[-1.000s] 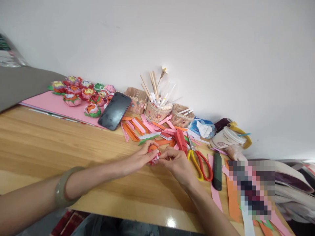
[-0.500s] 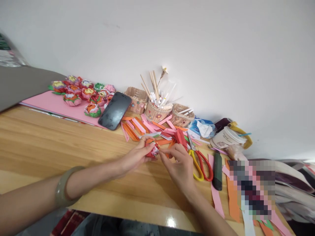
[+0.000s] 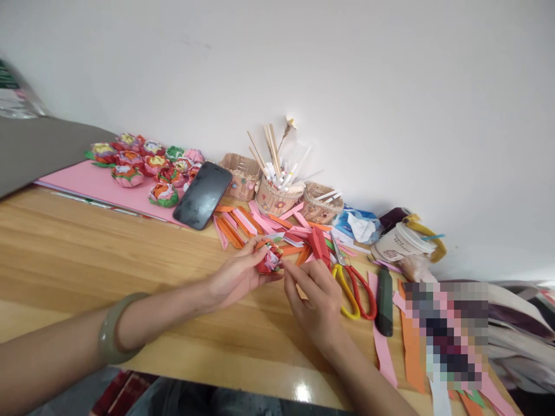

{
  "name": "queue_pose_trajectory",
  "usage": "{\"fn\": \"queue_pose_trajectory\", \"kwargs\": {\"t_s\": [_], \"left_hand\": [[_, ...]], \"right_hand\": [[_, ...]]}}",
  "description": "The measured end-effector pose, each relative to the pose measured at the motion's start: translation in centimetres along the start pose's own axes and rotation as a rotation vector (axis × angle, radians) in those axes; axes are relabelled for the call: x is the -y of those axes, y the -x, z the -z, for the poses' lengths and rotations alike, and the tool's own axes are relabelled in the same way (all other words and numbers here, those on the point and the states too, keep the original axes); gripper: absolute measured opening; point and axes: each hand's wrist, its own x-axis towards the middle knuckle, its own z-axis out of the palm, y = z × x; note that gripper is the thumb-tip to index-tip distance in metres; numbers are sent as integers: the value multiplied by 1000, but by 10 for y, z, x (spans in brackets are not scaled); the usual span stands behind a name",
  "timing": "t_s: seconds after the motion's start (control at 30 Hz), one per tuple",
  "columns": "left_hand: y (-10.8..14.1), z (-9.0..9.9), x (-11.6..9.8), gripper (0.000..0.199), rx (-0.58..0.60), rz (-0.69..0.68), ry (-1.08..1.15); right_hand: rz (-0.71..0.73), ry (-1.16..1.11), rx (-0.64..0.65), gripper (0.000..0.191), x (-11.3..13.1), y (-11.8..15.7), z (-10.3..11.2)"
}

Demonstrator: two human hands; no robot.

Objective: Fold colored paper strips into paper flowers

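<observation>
My left hand (image 3: 236, 274) is closed round a small folded paper flower (image 3: 269, 259), red outside with white, pink and some green inside. The thumb lies along its near side. At the flower's right edge, my right hand (image 3: 315, 294) pinches thumb and forefinger together on a petal; the exact spot is too small to make out. Behind both hands spread folded paper strips (image 3: 234, 228) in orange, pink, red and white. Scissors (image 3: 353, 292) with one yellow and one red handle lie just right of my right hand, beside a dark green box cutter (image 3: 384, 301).
Several finished paper flowers (image 3: 126, 175) stand on pink paper (image 3: 87, 179) at the left, near a phone (image 3: 202, 195). Decorated baskets (image 3: 280, 199) with sticks line the wall. A paper cup (image 3: 401, 242), a tissue pack (image 3: 358, 222) and flat paper strips (image 3: 414, 352) occupy the right.
The flower has turned slightly in my left hand, showing more of its inside. My right fingertips have shifted slightly down and right, staying at its edge.
</observation>
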Motion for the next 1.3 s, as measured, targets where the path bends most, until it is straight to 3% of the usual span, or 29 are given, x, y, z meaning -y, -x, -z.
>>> {"fn": "queue_pose_trajectory", "kwargs": {"t_s": [0.17,0.37,0.47,0.57,0.67,0.83,0.97,1.13,1.3], "left_hand": [[0,0,1,14,22,-18,-43],[2,4,5,24,87,-56,-191],[4,6,6,25,91,-108,-365],[9,6,3,27,14,-191,-647],[12,3,2,28,-27,-242,-824],[11,1,0,34,26,-251,-936],[9,4,-2,40,95,-164,-884],[6,8,-3,44,144,-40,-728],[4,9,-4,40,148,-193,-840]], "right_hand": [[-49,-120,-8,23,4,-2,4],[-408,-483,91,14,11,-14,12],[-544,-592,147,14,9,-16,11],[-615,-671,173,15,7,-16,9],[-623,-705,176,15,6,-15,7],[-622,-698,195,18,6,-15,8],[-622,-717,209,20,5,-17,10],[-546,-581,176,16,3,-17,9],[-469,-513,155,12,1,-16,8]]}}
